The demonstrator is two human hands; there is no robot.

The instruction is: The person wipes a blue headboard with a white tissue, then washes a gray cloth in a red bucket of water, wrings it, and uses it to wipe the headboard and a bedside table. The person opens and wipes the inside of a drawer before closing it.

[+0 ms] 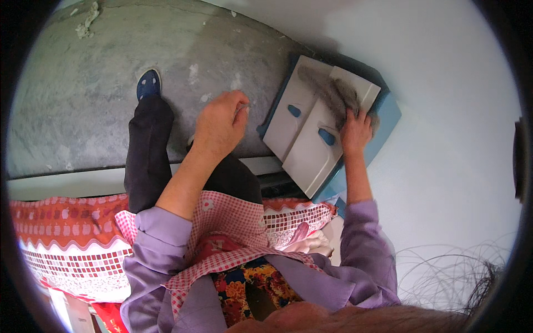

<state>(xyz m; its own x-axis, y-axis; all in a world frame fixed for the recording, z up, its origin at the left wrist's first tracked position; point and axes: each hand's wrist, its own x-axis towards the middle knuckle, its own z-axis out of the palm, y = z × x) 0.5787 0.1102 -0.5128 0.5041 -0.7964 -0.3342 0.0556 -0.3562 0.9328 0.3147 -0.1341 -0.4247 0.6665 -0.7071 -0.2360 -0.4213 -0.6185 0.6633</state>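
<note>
My right hand point(357, 131) grips one end of a soft grey-brown cloth point(329, 89), which lies bunched across the front of a plastic drawer unit point(283, 120). The unit has pale fronts, blue oval handle recesses and a blue frame. My left hand point(220, 123) is raised over the floor, left of the unit. Its thumb and forefinger are pinched together on a small, thin greyish item point(241, 107), too small to name.
A white wall point(449, 145) rises beside the unit. The grey concrete floor point(83, 104) bears pale marks and a scrap of crumpled white material point(88, 23). My blue shoe point(148, 84) rests on it. Patterned red-and-white bedding point(70, 237) spreads along the bed edge beneath me.
</note>
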